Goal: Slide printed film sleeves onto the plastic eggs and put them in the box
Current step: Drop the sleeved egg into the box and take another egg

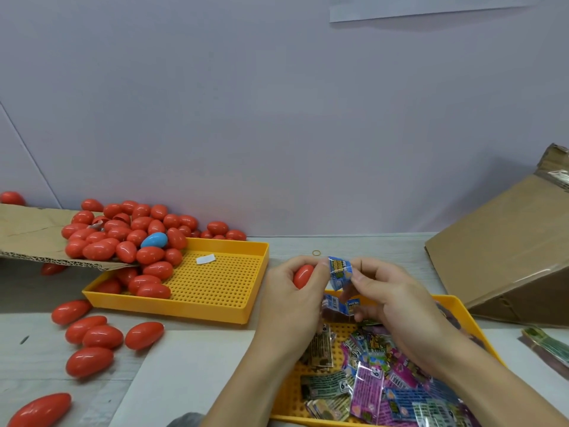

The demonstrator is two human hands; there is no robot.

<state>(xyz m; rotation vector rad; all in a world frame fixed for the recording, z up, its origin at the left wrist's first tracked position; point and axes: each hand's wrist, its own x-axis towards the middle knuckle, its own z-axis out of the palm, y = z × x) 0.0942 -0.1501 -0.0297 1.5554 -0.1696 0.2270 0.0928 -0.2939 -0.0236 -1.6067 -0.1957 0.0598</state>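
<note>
My left hand (pixel 288 291) grips a red plastic egg (pixel 303 276) in its curled fingers, above the table's middle. Its thumb also pinches the left edge of a blue printed film sleeve (pixel 339 272). My right hand (pixel 388 297) pinches the sleeve's right side, holding it just right of the egg. The sleeve is beside the egg, not over it. Below my hands a yellow tray (pixel 471 322) holds several loose printed sleeves (pixel 369 374) in pink, green and blue.
A second yellow perforated tray (pixel 215 288) at left holds a heap of red eggs (pixel 129 238) and one blue egg (pixel 154 240), spilling off a cardboard flap (pixel 27 232). Loose red eggs (pixel 92 337) lie front left. A tilted cardboard box (pixel 505 241) stands right. A rubber band (pixel 316 253) lies behind my hands.
</note>
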